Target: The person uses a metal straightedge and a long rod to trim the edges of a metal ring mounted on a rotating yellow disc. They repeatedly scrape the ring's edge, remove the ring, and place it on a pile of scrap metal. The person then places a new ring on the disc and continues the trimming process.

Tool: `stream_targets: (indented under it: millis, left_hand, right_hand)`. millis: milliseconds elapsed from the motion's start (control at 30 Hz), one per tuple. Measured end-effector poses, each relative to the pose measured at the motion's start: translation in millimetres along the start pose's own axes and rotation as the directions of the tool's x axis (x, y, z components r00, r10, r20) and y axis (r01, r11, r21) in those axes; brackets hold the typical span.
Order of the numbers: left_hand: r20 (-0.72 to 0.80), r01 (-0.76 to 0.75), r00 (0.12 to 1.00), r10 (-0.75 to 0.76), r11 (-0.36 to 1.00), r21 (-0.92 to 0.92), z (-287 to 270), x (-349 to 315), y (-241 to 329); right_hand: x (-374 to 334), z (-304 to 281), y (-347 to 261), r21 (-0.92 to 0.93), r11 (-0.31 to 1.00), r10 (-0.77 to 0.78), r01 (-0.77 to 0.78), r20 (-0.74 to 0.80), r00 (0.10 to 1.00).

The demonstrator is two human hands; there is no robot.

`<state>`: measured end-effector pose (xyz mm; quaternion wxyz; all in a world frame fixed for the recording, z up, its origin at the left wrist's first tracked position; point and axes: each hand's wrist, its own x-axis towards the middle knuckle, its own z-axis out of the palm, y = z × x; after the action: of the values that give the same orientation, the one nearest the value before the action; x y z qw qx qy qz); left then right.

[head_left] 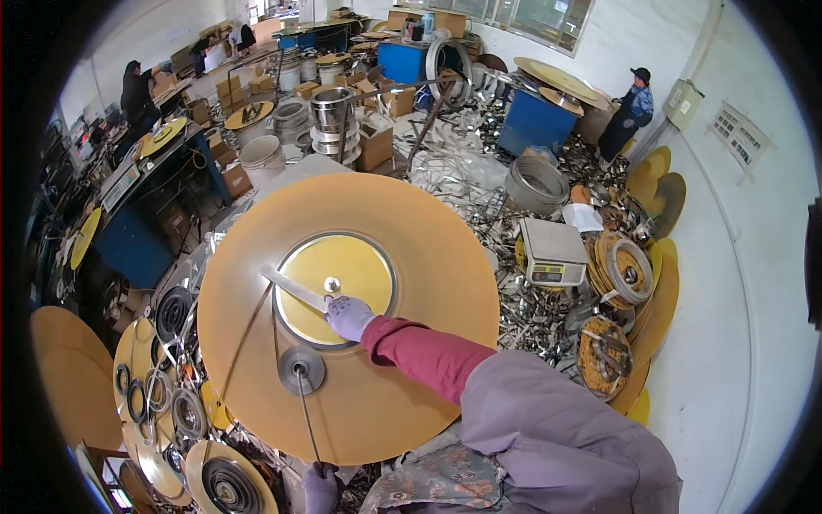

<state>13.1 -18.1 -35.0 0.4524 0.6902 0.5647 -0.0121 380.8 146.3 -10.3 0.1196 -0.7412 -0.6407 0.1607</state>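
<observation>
A large tan round disc lies in front of me, with a smaller yellow disc at its middle. A dark grey ring surrounds the yellow disc, and a bolt stands at its centre. My right hand, in a light purple glove, closes on one end of a flat metal bar. The bar reaches left across the ring, past the bolt. At the lower edge my left hand, gloved too, grips a thin metal rod. The rod's far end meets a grey roller over the tan disc.
A thin strip slants from the bar across the disc. Metal scrap covers the floor beyond. A scale and wire coils stand right; black coils lie left. One person stands far right, another far left.
</observation>
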Motion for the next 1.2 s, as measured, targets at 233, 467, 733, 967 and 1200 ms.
stream_targets:
  millis: [233, 467, 733, 967, 1200]
  left_hand:
    - [-0.076, -0.371, 0.899, 0.431, 0.842, 0.392, 4, -1, -19]
    - [-0.041, 0.074, 0.995, -0.088, 0.958, -0.278, 1, 8, -9]
    - [-0.136, -0.292, 0.934, 0.329, 0.926, 0.238, -1, 8, -33]
    - [-0.091, -0.235, 0.964, 0.25, 0.961, 0.145, -6, 6, -20]
    - [-0.106, -0.283, 0.943, 0.317, 0.926, 0.251, -5, 4, -17]
  right_hand:
    - [0, 4, -3, -0.044, 0.998, -0.041, 0.04, -0.034, 0.999]
    - [-8, -5, -11, -0.08, 0.996, -0.048, 0.048, -0.008, 0.999]
    - [-6, 7, -5, -0.071, 0.996, -0.054, 0.051, -0.04, 0.998]
    - [-7, 6, -3, -0.042, 0.998, -0.044, 0.041, -0.063, 0.997]
    - [-4, 9, -3, -0.06, 0.997, -0.058, 0.053, -0.091, 0.994]
